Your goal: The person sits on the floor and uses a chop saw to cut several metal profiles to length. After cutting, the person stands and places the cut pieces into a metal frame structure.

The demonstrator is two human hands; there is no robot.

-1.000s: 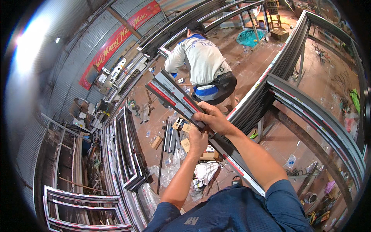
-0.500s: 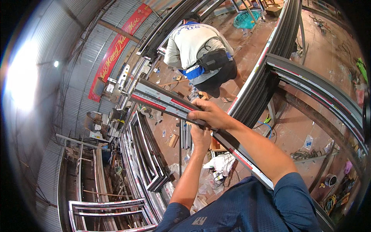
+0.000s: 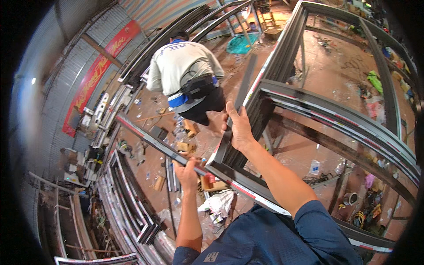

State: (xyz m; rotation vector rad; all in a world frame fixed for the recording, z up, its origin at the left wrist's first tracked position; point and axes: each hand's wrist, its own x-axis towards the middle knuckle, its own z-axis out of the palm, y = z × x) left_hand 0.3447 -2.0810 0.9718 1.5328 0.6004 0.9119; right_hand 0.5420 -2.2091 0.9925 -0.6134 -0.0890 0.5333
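My left hand is closed around a long metal profile bar with a red-and-white film strip. The bar slants from the upper left down to the corner of a stack of dark frames. My right hand, at that stack's left side, grips a dark grey bar that sticks up past the thumb. Its lower end is hard to tell from the dark frames behind. The stacked window-type frames lie under and right of my right forearm, film strips along their edges.
A co-worker in a light shirt bends over ahead, back toward me. More frames lean at the lower left. Cardboard pieces, a white cloth and scraps lie on the brown floor. A teal bag lies farther off.
My hands, together on one bar before, are now apart. The right has moved up to a dark bar by the stack; the left still holds the film-striped bar. The view has shifted right.
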